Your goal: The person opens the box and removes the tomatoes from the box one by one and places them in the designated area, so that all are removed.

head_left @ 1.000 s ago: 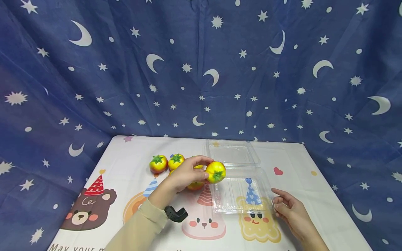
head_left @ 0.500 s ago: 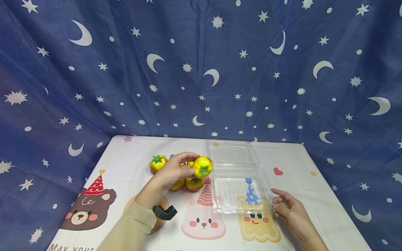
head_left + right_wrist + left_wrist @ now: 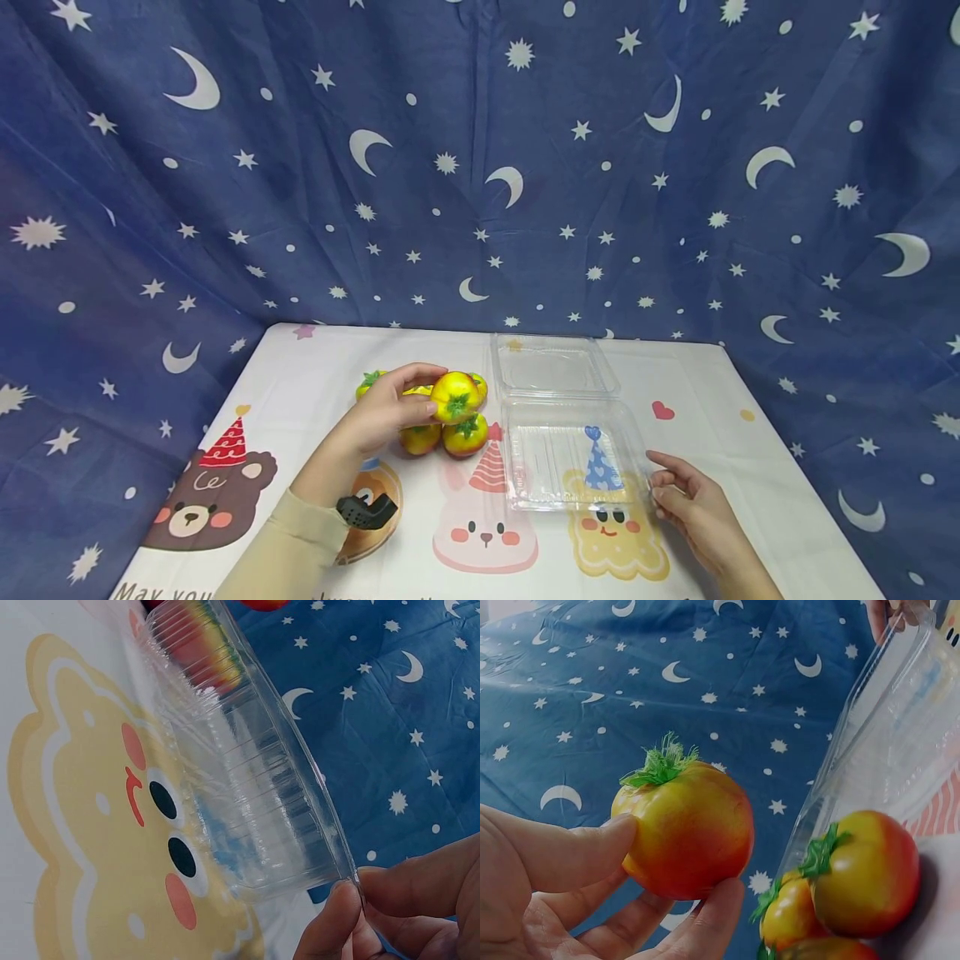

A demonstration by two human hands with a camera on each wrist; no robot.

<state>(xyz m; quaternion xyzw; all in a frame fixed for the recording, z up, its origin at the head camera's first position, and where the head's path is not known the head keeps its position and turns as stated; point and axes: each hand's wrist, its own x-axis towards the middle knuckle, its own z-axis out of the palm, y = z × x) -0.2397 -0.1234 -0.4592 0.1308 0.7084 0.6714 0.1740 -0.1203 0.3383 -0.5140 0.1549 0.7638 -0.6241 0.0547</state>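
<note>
My left hand (image 3: 378, 412) holds a glossy yellow-red artificial tomato (image 3: 455, 398) between thumb and fingers, raised above the other tomatoes. Its frayed green leaves point up in the left wrist view, where the held tomato (image 3: 690, 831) is seen clear of the others. Several similar tomatoes (image 3: 465, 435) sit clustered on the table below, partly hidden by this hand. To their right lies a clear plastic clamshell box (image 3: 555, 500), lid (image 3: 555, 367) folded back toward the curtain. At the right side of the box, my right hand (image 3: 697, 508) pinches its rim (image 3: 346, 862) between thumb and forefinger.
A white cloth (image 3: 757, 467) printed with cartoon figures covers the table. Behind and at both sides hangs a blue curtain (image 3: 420, 192) with moons and stars. A black wrist mount (image 3: 367, 512) sits on my left wrist.
My left hand has moved left with the tomato, from beside the box's left edge to over the cluster. The right hand and the box have stayed in place.
</note>
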